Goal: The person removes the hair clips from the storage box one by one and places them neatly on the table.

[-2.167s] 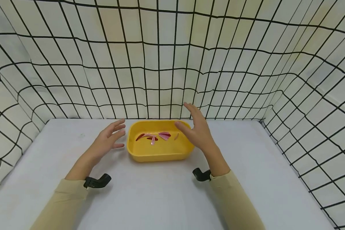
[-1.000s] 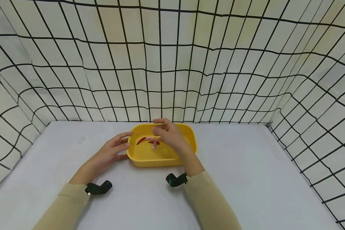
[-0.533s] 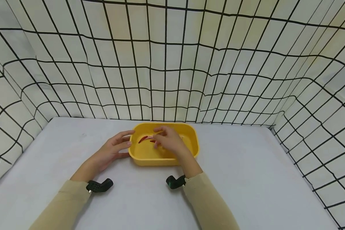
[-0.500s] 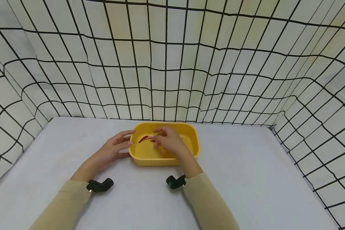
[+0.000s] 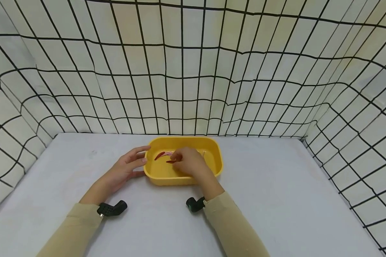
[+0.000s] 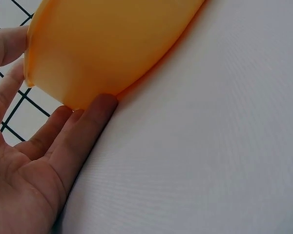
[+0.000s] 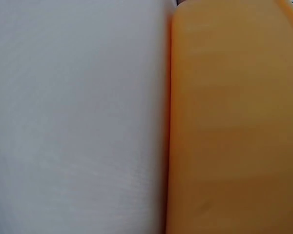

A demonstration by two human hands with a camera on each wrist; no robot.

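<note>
A yellow tray (image 5: 212,167) stands on the white table. My left hand (image 5: 123,167) rests against its left end, with loosely bent fingers touching the rim and wall. In the left wrist view, the fingertips of the left hand (image 6: 44,161) meet the tray wall (image 6: 112,44). Inside the tray is my right hand (image 5: 191,162), fingers curled downward close to the floor. At its fingertips lies a small red petal-like piece (image 5: 170,161). Another slender red and pink piece (image 5: 160,155) lies left of it. The hand hides other pieces and whatever is between its fingers.
Black netting (image 5: 183,75) over pale walls surrounds the table (image 5: 263,200) at the back and sides. A thin pale sliver (image 5: 203,154) lies in the right part of the tray. The right wrist view shows mostly the tray's outer wall (image 7: 234,122) and white tabletop.
The left hand has come to touch the tray. The right hand has moved from above the tray's right end down into it, over the pieces, and its fingers have curled more.
</note>
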